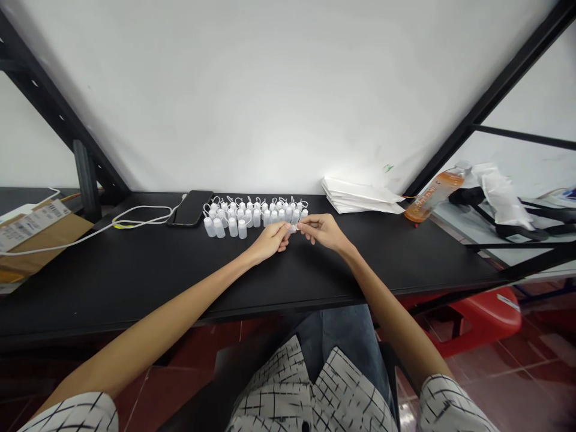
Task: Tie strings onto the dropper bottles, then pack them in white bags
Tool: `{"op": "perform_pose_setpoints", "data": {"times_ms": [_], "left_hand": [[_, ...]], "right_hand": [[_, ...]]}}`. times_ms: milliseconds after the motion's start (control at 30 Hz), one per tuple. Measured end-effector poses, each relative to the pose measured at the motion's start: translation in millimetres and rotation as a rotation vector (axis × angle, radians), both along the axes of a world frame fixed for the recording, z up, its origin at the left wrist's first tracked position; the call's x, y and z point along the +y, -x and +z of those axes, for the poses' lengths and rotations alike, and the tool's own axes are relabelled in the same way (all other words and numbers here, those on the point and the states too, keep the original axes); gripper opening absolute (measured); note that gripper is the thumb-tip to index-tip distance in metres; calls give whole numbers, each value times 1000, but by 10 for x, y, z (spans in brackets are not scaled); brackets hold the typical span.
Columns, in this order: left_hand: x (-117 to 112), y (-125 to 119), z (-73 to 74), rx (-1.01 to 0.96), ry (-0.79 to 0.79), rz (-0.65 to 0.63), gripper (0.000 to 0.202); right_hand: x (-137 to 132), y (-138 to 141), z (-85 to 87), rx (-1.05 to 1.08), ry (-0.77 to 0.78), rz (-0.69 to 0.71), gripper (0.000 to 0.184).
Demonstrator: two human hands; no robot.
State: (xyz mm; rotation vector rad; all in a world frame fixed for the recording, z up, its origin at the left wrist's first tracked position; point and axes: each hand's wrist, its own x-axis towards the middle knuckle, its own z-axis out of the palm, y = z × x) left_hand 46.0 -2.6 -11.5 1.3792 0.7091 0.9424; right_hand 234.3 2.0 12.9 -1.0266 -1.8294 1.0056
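Note:
Between my hands, just above the black table, is a small white plastic bottle, mostly covered by my fingers. My left hand is closed around its body. From the other side, my right hand pinches it at the cap end with thumb and forefinger; the cap itself is too small to make out well. Right behind my hands stand several more small white squeeze bottles in rows, upright, many with a looped cap strap showing on top.
A black phone lies left of the bottles beside a white cable. White flat packets are stacked at the back right, near a leaning bottle of orange drink. A brown parcel occupies the table's left end.

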Motion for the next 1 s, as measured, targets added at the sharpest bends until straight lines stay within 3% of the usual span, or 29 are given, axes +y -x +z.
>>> {"op": "perform_pose_setpoints", "data": {"times_ms": [267, 400, 533, 667, 833, 1000], "left_hand": [[-5, -8, -18, 133, -134, -14, 35], [8, -11, -12, 124, -119, -15, 36], [26, 0, -10, 122, -133, 12, 33], [27, 21, -12, 169, -190, 28, 34], [28, 23, -18, 259, -268, 41, 35], [41, 14, -30, 230, -245, 34, 32]], "right_hand": [[10, 22, -74, -218, -122, -60, 59], [3, 58, -79, -3, -56, -68, 45], [-35, 62, -6, 174, 97, 48, 46], [-30, 45, -15, 132, 132, 56, 49], [13, 9, -58, -60, 36, -45, 57], [-17, -40, 27, 75, 44, 32, 46]]}}
